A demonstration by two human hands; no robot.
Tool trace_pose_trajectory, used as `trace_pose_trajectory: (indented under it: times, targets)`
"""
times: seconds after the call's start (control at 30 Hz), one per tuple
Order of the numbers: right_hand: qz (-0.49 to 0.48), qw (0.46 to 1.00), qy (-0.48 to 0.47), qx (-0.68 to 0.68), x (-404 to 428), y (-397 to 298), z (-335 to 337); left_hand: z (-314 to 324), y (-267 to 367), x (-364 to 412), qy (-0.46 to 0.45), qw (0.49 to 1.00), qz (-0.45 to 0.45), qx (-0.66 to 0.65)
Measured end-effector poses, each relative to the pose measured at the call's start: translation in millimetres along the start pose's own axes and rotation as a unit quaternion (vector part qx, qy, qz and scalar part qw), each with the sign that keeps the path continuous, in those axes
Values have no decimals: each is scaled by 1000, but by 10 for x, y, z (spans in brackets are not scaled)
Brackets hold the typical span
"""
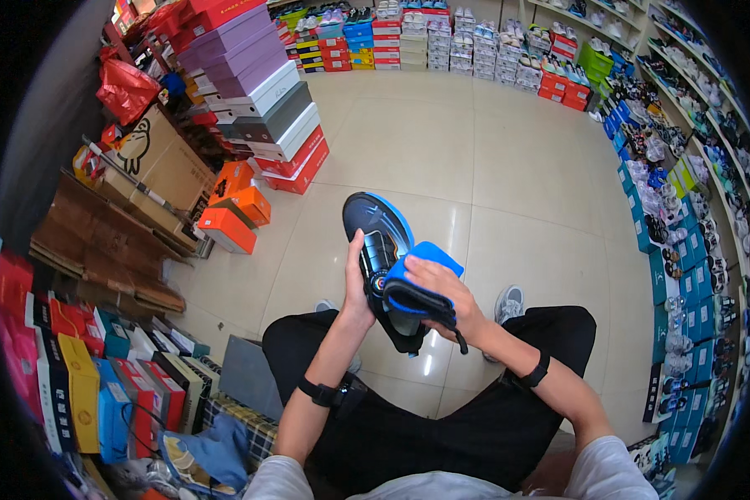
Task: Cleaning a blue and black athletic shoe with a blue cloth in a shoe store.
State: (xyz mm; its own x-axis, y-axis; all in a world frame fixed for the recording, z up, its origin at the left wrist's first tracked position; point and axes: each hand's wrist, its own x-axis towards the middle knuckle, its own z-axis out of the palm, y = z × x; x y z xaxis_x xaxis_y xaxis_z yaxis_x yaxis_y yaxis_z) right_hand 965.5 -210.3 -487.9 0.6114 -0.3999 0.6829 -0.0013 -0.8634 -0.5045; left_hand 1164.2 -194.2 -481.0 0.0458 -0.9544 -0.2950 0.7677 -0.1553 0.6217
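A black shoe with a blue sole edge (378, 228) is held up over the tiled floor between my knees, its toe pointing away from me. My left hand (356, 281) grips it along its left side, thumb near the laces area. In my right hand (444, 287) is a folded blue cloth with a black edge (434, 256), pressed against the shoe's right side near the round dial. A dark strap end dangles below the cloth. The shoe's heel shows below, while the cloth and right hand hide part of its right side.
A tall stack of shoeboxes (281, 119) stands ahead on the left, with orange boxes (228, 228) beside it. Flattened cardboard (100, 231) leans at the left. Upright boxes (78, 394) and a blue bag (209, 453) lie near my left side. Shoe shelves (719, 181) line the right wall.
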Motion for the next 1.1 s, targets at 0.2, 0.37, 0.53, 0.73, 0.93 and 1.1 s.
trace_pose_trajectory:
  times: [0.2, 0.37, 0.53, 0.73, 0.93, 1.1]
  targets:
    - [133, 981, 128, -51, 59, 222, -49, 95, -223, -80, -28, 991, -91, 89]
    - [361, 920, 146, 56, 82, 245, -157, 168, -269, -83, -29, 988, -125, 82]
    - [201, 970, 124, 53, 60, 64, -43, 95, -150, -3, -24, 997, -67, 33]
    - [-5, 1000, 21, -1, -9, -95, 28, -61, 87, 105, -15, 997, 16, -71]
    - [15, 1000, 18, 7, 15, -65, -10, -57, 60, 53, -19, 999, 13, -42]
    - [116, 985, 106, -77, 62, 172, -20, 40, -128, -15, -20, 997, -66, 36]
